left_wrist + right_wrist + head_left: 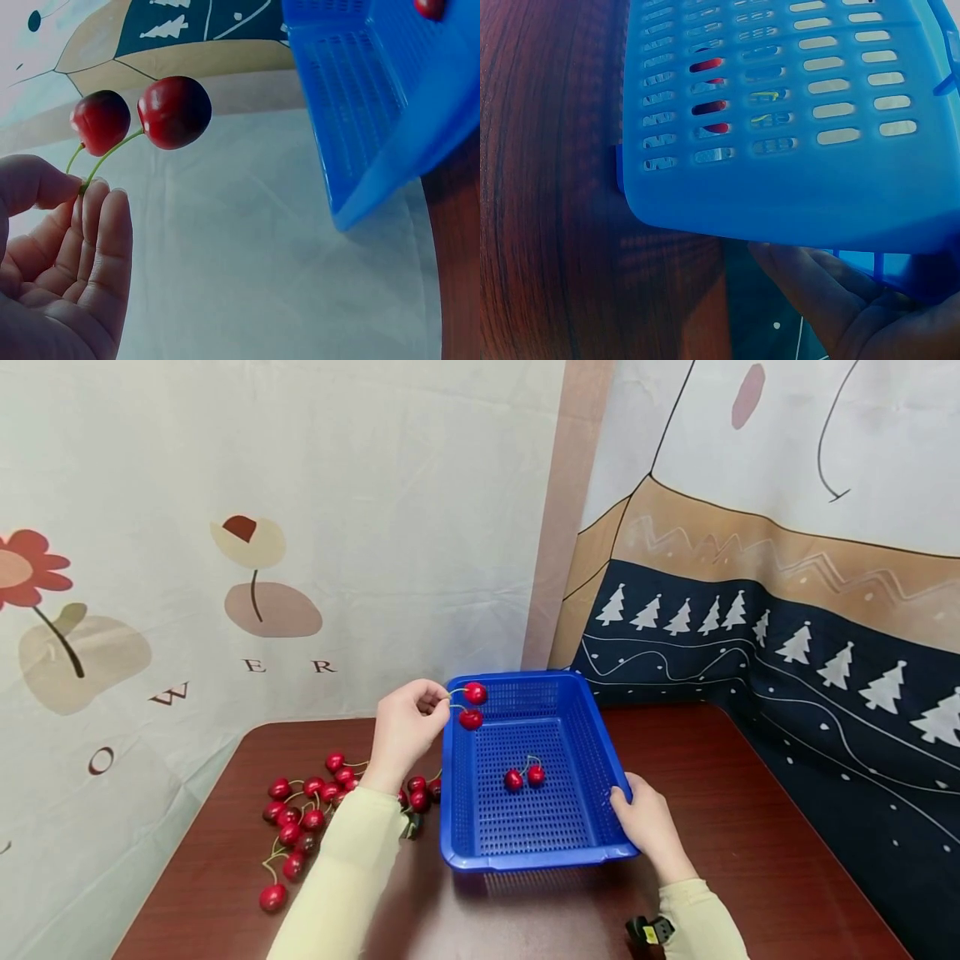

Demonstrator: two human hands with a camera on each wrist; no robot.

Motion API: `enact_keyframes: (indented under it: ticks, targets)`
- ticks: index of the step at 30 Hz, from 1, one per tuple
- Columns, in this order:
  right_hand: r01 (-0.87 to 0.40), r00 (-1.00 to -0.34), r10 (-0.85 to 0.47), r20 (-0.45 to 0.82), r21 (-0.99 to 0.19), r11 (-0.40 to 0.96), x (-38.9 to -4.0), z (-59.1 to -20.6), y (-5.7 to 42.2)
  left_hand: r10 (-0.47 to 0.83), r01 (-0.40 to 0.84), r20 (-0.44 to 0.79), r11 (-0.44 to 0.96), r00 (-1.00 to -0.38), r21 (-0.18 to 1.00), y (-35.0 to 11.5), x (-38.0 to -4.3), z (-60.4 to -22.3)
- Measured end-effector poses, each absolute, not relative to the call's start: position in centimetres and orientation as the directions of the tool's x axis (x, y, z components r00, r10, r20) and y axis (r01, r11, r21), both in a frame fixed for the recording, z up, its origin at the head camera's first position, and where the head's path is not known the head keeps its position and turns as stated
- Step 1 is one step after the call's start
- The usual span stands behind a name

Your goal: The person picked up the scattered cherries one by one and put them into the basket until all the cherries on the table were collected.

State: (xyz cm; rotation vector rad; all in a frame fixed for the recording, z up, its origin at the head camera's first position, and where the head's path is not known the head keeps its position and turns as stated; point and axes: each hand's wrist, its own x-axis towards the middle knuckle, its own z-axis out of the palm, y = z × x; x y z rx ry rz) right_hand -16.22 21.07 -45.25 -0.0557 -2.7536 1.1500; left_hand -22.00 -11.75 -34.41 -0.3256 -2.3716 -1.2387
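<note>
My left hand (pixel 408 722) pinches the joined stems of a pair of red cherries (pixel 472 695) between thumb and fingertips. In the left wrist view the two cherries (pixel 174 112) hang off green stems beyond the fingertips. They are above the left side of a blue plastic basket (pixel 603 752). My right hand (pixel 647 818) grips the basket's right rim near its front corner, thumb on the edge. Inside the basket, another cherry pair (pixel 536 775) lies on the slotted floor. Through the slots of the basket wall (pixel 780 199), the right wrist view shows bits of red.
Many loose cherries (pixel 288 835) lie on the dark red wooden table (pixel 757 852), left of the basket. A few more cherries (pixel 418 799) lie close to its left wall. Printed cloth (pixel 420 527) hangs behind the table. A dark strap piece (pixel 649 931) is at the right wrist.
</note>
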Motion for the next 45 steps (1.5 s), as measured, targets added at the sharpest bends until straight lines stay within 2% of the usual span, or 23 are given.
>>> enact_keyframes:
  ticks: [8,23,45]
  targets:
    - [-0.025,-0.985,0.103,0.139,-0.705,0.708,-16.3,-45.3,21.0,-0.005,0.413,0.486,0.522,-0.874,0.746,-9.7,-23.2,-34.7]
    - [-0.026,-0.985,0.102,0.140,-0.705,0.709,-16.5,-45.4,21.0,-0.033,0.318,0.401,0.553,-0.915,0.770,-6.6,-25.5,-35.7]
    - [-0.019,-0.985,0.110,0.134,-0.712,0.702,-16.2,-45.2,21.0,-0.120,0.105,0.217,0.596,-0.969,0.796,-4.4,-27.0,-40.1]
